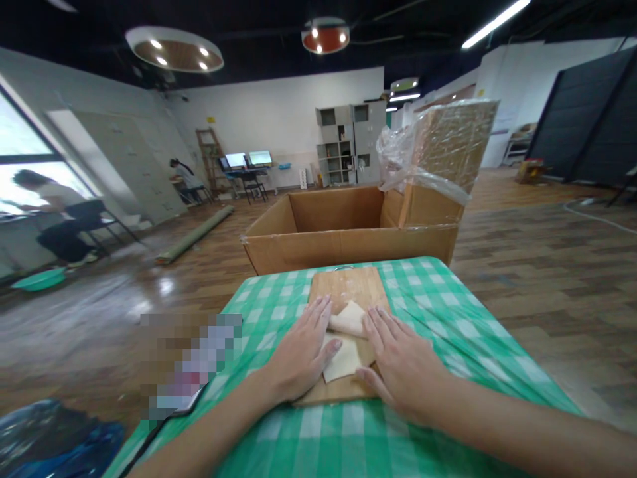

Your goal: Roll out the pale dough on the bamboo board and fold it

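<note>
A pale sheet of dough (343,358) lies on a wooden cutting board (351,282), its far part folded or rolled over into a thicker band (349,320). My left hand (306,348) rests at the left side of the dough, fingers stretched out and pointing away from me, thumb over the sheet. On the other side, my right hand (403,362) lies flat with fingers extended, their tips at the right end of the folded band. The fingers partly cover both ends of the fold. Traces of what looks like flour show on the board's far part.
A green-and-white checked cloth (423,292) covers the table under the board. A blurred-out flat object (194,372) is at the left edge with a dark cable. Beyond stands a large open cardboard box (348,245). Two people sit at the far left.
</note>
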The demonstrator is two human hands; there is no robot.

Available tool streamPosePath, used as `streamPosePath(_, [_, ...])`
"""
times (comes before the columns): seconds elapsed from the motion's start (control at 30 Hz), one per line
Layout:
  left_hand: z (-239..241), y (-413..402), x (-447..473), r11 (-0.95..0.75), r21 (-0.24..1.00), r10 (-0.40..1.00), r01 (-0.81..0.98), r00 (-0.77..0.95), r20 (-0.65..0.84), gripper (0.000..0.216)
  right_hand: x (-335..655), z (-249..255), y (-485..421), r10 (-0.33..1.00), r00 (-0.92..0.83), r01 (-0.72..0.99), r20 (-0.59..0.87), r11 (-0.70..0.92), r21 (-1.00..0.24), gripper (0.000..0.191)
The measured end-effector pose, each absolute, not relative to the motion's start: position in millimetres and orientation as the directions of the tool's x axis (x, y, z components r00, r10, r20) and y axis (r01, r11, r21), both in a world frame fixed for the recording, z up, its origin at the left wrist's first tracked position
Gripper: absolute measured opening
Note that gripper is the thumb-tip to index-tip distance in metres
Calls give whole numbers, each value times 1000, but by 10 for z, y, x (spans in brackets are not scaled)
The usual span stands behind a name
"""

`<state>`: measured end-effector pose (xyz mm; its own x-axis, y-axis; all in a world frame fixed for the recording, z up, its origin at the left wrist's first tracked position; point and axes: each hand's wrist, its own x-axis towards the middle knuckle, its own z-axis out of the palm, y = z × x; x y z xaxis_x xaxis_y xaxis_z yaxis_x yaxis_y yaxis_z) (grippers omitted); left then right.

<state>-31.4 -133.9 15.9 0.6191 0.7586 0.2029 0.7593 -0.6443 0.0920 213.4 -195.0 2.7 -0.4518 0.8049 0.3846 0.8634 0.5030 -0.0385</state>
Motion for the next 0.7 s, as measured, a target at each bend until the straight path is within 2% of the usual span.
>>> streamPosePath(0.13, [132,-1424,-366,-641,62,761,765,622,186,73,2143,28,-1993,784,-484,838,388,543,-52,78])
streamPosePath(0.27, [98,-1071,-147,-604,39,787,796,587,193,66,2251,116,-1527,814,-479,860,330,510,-11,64])
streamPosePath(0.43, [103,-523,176,-634,-154,726,757,652,218,48,2418,201,-844,804,-544,838,242,533,114,45])
streamPosePath(0.5, [121,-438,238,-618,-189,728,763,646,230,45,2450,188,-703,787,-575,818,222,549,173,42])
streamPosePath(0.6, [148,-512,243,-591,-160,747,791,612,260,44,2434,143,-713,784,-576,818,232,551,168,45])
streamPosePath(0.7, [136,-814,159,-559,-77,785,825,557,270,47,2379,106,-992,834,-476,876,280,477,69,59])
